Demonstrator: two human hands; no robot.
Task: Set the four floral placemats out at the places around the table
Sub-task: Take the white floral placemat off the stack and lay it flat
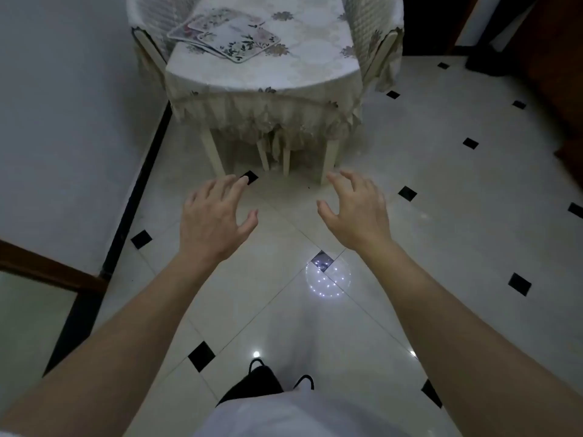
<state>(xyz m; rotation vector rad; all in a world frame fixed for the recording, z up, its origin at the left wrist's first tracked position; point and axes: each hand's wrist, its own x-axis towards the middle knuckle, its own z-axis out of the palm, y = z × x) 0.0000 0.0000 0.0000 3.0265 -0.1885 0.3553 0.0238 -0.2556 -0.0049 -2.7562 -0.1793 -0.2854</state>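
1. Floral placemats (pixel 224 36) stacked and fanned on the left part of the table (pixel 315 58), overlapping; exact count hard to tell.
2. Table draped in a frilled floral cloth, far end cut off by the frame.
3. Chairs (pixel 375 36) tucked in at both sides, partly cropped.
4. Left hand (pixel 214 216) and right hand (pixel 356 212) both spread wide, empty, raised over the tiled floor (pixel 457 216), well short of the table.

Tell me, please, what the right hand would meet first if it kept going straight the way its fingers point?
Probably the frilled tablecloth skirt at the table's near edge; the right hand is open, over bare floor. Depth is unclear.
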